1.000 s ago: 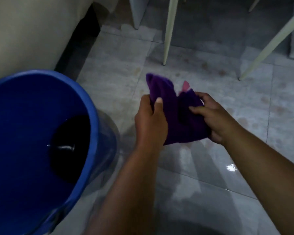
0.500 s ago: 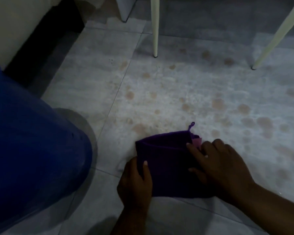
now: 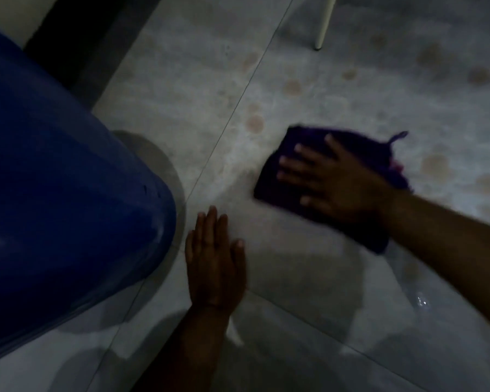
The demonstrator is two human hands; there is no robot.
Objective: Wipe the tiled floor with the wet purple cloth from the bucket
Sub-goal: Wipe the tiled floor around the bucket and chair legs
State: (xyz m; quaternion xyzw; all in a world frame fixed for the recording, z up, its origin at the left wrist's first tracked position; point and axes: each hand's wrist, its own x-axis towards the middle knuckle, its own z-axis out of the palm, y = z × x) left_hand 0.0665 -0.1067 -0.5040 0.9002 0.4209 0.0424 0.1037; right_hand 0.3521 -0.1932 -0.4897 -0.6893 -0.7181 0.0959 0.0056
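The purple cloth (image 3: 275,182) lies folded flat on the pale tiled floor (image 3: 198,80), right of centre. My right hand (image 3: 331,182) presses down on it with fingers spread, covering most of its middle. A small loop sticks out at the cloth's far right corner. My left hand (image 3: 214,261) rests flat on the bare tile in front of the cloth, fingers together, holding nothing. The blue bucket (image 3: 54,193) fills the left side; only its outer wall shows.
Brownish round stains (image 3: 436,165) dot the tiles beyond and right of the cloth. A white chair leg (image 3: 323,26) stands at the top right. A dark gap under pale furniture (image 3: 77,38) runs along the top left. Wet sheen (image 3: 420,301) lies near my right forearm.
The cloth went from held in the air in both hands down onto the floor. My left hand has let go and now lies flat on the tile; my right hand slid the cloth right.
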